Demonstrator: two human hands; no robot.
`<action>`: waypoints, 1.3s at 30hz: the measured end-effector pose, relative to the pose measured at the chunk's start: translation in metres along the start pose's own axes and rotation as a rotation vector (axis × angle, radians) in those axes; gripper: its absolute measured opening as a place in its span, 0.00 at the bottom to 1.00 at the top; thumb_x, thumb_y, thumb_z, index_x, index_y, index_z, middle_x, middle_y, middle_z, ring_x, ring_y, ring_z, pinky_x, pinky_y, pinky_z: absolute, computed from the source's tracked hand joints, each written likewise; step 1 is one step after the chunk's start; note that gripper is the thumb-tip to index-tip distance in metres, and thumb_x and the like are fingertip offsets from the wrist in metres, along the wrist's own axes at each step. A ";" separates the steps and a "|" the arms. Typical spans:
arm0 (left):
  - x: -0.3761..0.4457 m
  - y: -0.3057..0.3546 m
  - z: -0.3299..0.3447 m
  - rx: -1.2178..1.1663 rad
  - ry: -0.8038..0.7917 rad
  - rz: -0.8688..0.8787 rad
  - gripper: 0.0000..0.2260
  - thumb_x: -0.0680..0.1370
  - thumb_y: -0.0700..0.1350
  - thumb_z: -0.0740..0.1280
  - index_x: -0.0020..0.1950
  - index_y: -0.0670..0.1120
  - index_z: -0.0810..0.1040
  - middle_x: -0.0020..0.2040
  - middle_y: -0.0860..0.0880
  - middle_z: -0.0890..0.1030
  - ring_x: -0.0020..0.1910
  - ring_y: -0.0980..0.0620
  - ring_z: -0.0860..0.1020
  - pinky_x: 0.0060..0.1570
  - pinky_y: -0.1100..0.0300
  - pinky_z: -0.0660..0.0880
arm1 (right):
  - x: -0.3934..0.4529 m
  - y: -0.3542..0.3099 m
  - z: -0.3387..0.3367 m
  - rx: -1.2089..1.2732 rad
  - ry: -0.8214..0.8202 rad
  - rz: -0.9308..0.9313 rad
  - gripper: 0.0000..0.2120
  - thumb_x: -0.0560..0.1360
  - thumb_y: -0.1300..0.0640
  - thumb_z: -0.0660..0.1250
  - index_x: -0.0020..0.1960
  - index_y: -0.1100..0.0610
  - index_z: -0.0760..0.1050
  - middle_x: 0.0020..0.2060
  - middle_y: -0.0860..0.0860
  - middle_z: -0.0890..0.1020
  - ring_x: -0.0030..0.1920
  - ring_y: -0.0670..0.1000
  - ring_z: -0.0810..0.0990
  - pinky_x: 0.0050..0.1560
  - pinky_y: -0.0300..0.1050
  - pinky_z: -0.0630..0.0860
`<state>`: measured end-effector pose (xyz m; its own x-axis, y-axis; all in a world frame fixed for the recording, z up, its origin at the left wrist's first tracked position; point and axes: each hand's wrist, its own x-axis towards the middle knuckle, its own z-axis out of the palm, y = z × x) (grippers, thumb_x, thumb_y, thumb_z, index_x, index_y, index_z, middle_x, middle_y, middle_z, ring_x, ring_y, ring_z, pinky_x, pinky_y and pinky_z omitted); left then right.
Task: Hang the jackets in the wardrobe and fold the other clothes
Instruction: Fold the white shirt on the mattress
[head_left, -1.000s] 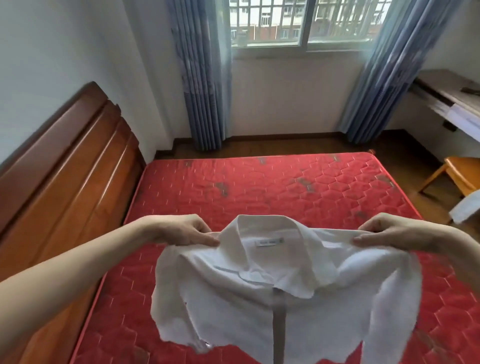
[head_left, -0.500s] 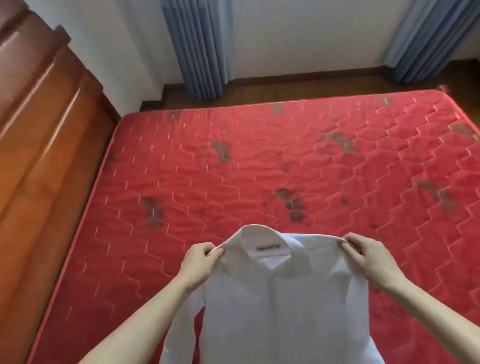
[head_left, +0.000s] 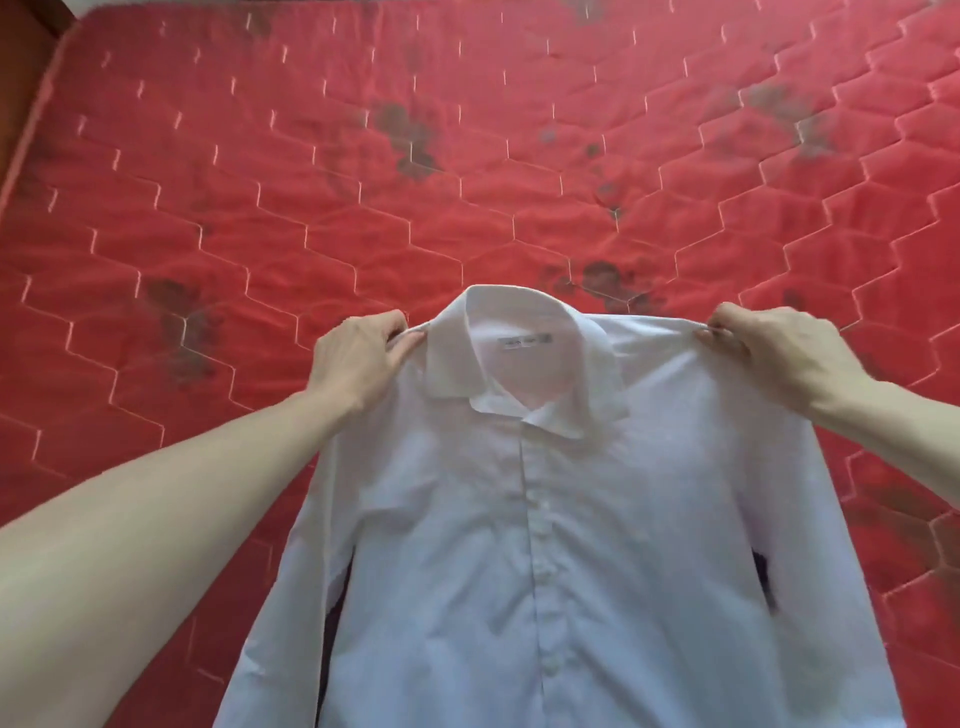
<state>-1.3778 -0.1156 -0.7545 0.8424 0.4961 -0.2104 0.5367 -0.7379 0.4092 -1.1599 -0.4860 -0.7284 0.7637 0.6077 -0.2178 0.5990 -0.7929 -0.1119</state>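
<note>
A white button-up shirt (head_left: 545, 519) is spread front side up over the red mattress (head_left: 363, 182), buttoned, collar pointing away from me. My left hand (head_left: 358, 358) pinches its left shoulder seam beside the collar. At the other shoulder seam my right hand (head_left: 774, 353) pinches the fabric, and the cloth is stretched taut between the two hands. Both sleeves run down along the body toward the bottom edge of the view. The shirt's hem is out of view.
The quilted red mattress with dark stains fills nearly the whole view. A strip of the wooden headboard (head_left: 21, 78) shows at the upper left corner.
The view has tilted down and closer to the bed. The shirt, crumpled a second ago, now hangs out flat between my hands, which have spread wider apart at the shoulders.
</note>
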 end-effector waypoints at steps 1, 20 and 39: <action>0.010 -0.002 0.003 0.004 0.003 -0.002 0.17 0.83 0.58 0.65 0.40 0.48 0.74 0.38 0.48 0.79 0.44 0.39 0.78 0.42 0.47 0.73 | 0.013 0.001 0.004 -0.007 -0.002 -0.004 0.14 0.85 0.47 0.61 0.56 0.57 0.77 0.43 0.63 0.83 0.43 0.67 0.81 0.39 0.53 0.67; 0.069 -0.003 0.035 0.506 0.126 0.217 0.19 0.83 0.51 0.60 0.69 0.41 0.71 0.65 0.39 0.74 0.64 0.38 0.71 0.59 0.42 0.69 | 0.079 0.018 0.049 0.110 -0.040 0.357 0.20 0.85 0.48 0.54 0.68 0.62 0.68 0.62 0.66 0.77 0.62 0.69 0.76 0.58 0.62 0.73; -0.038 0.198 0.134 0.341 -0.196 0.305 0.26 0.88 0.54 0.50 0.84 0.45 0.54 0.84 0.47 0.58 0.84 0.47 0.52 0.82 0.50 0.49 | -0.101 0.131 0.066 0.437 -0.273 0.572 0.09 0.81 0.55 0.64 0.46 0.58 0.80 0.42 0.52 0.83 0.44 0.55 0.79 0.42 0.49 0.70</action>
<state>-1.2973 -0.3423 -0.7845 0.9390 0.1629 -0.3027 0.2218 -0.9599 0.1713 -1.1744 -0.6546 -0.7845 0.8056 0.1101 -0.5821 -0.0641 -0.9606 -0.2703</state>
